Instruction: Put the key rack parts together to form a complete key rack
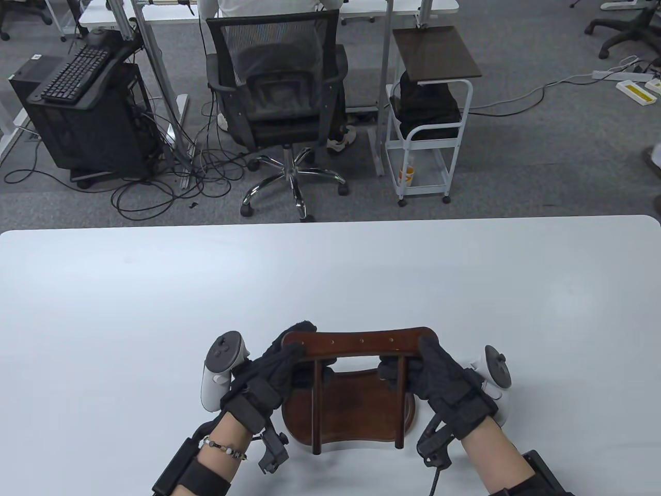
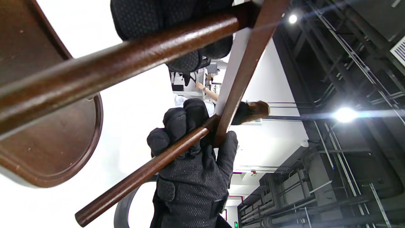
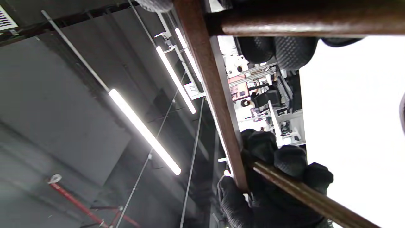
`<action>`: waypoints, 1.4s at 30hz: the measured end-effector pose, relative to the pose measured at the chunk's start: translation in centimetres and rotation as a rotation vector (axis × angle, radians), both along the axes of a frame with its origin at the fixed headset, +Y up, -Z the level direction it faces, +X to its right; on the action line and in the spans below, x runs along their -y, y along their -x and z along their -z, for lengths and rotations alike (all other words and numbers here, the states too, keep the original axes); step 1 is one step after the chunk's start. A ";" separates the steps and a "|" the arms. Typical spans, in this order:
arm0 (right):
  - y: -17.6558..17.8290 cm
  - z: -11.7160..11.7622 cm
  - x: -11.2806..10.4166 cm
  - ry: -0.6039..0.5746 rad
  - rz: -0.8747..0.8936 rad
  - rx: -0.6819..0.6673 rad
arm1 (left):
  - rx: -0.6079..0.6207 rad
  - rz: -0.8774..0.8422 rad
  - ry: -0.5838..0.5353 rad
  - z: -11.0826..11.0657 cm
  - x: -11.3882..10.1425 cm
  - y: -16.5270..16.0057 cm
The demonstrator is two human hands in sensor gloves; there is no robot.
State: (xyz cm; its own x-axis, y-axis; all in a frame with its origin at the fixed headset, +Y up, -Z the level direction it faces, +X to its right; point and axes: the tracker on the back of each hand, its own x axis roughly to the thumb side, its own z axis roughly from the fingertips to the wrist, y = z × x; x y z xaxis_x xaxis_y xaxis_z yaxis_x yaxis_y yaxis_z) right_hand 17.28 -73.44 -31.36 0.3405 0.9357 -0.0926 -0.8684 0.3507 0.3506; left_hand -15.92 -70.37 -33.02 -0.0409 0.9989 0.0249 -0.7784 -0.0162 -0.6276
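The dark wooden key rack frame is a curved top bar (image 1: pixel 361 340) with two round posts (image 1: pixel 316 408) (image 1: pixel 400 408) fixed to it. My left hand (image 1: pixel 281 364) grips the bar's left end and my right hand (image 1: pixel 434 372) grips its right end. The posts slope toward me and their lower ends look free. The wooden base tray (image 1: pixel 356 413) lies flat on the table under the frame. The left wrist view shows the bar (image 2: pixel 246 63), the far post (image 2: pixel 142 174), my right hand (image 2: pixel 193 180) and the tray (image 2: pixel 47 142). The right wrist view shows the bar (image 3: pixel 212 95) and my left hand (image 3: pixel 272 190).
The white table (image 1: pixel 330 279) stretches wide beyond the rack, with its far edge near an office chair (image 1: pixel 279 93) and a small white cart (image 1: pixel 428 119) on the floor. No other parts show on the table.
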 end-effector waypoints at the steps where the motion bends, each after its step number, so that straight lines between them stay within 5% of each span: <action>1: 0.0 0.1 0.0 -0.018 0.015 -0.009 | -0.009 -0.001 -0.013 0.0 -0.1 0.1; 15: 0.6 0.8 -0.1 -0.149 0.089 -0.070 | -0.061 -0.076 -0.020 0.7 0.9 1.1; 25: 1.1 1.7 0.3 -0.191 -0.077 -0.058 | -0.111 -0.105 0.026 1.5 2.1 2.1; 42: 0.7 2.5 1.3 -0.165 -0.095 -0.035 | -0.102 -0.078 0.018 2.0 3.1 1.9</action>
